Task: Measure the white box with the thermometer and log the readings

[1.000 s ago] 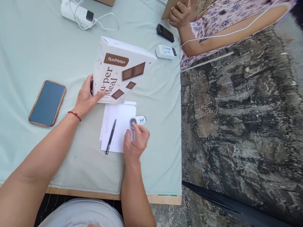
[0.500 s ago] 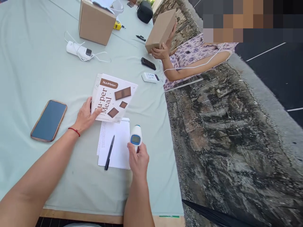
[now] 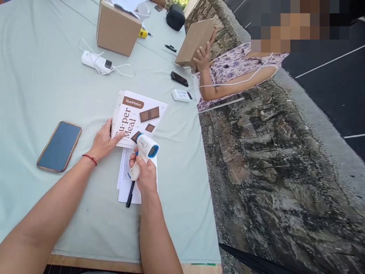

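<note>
My left hand (image 3: 104,140) grips the lower left side of a white carton (image 3: 144,101) printed "NutriMotion", its thumb lying across the front. Closed around the handle of a white and blue infrared thermometer (image 3: 146,146), my right hand (image 3: 145,173) holds it tilted in front of the carton's lower edge. The thermometer's small screen faces right and toward me. Beneath it, white paper sheets (image 3: 123,192) lie on the cloth, partly covered by my right hand. A black pen (image 3: 130,198) rests on the sheets, its upper end hidden behind the thermometer.
A smartphone (image 3: 59,146) lies at left on the cloth-covered table (image 3: 85,213). Farther back stand a brown cardboard box (image 3: 116,30), a white device with a cable (image 3: 95,62), a black phone (image 3: 179,78) and a white power bank (image 3: 181,95). Across the table, a person holds another cardboard box (image 3: 195,42).
My right hand has moved left and turned the thermometer sideways, over the carton's lower edge and the pen. The other person's near hand has shifted along their box, which has lowered slightly.
</note>
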`<state>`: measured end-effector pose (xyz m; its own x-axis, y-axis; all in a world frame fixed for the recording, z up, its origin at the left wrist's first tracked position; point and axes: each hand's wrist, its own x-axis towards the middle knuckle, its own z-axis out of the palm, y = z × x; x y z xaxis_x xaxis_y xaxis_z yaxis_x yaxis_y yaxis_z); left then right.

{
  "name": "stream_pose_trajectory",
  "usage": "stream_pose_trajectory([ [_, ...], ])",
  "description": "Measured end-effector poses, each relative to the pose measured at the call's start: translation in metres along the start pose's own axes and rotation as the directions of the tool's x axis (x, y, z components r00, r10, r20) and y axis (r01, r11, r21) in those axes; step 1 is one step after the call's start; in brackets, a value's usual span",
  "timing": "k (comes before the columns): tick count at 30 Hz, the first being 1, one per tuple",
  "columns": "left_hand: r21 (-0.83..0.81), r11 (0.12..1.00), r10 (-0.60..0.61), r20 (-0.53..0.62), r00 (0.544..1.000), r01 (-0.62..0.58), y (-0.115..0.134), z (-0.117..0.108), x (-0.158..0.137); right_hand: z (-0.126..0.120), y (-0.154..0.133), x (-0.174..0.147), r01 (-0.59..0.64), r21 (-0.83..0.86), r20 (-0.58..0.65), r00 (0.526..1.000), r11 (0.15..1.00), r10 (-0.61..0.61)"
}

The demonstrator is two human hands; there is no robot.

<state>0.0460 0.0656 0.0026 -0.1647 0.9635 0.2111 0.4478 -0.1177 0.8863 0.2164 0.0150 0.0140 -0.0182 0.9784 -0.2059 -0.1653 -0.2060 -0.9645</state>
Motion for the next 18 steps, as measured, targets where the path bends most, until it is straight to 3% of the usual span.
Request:
stream_pose_trajectory([
  [11,-0.038,0.999,0.012,0.028,1.0,-0.011,0.0005,-0.0017,0.0004,0.0012,0.0089,-0.0014,-0.003,-0.179,-0.051,0.999,0.984,-0.007],
  [18,-0.069,0.998,-0.009,0.032,0.999,0.011,-0.0001,-0.0012,0.0005,0.0034,0.0112,-0.0023,0.002,-0.186,-0.07,0.997,0.983,-0.015],
])
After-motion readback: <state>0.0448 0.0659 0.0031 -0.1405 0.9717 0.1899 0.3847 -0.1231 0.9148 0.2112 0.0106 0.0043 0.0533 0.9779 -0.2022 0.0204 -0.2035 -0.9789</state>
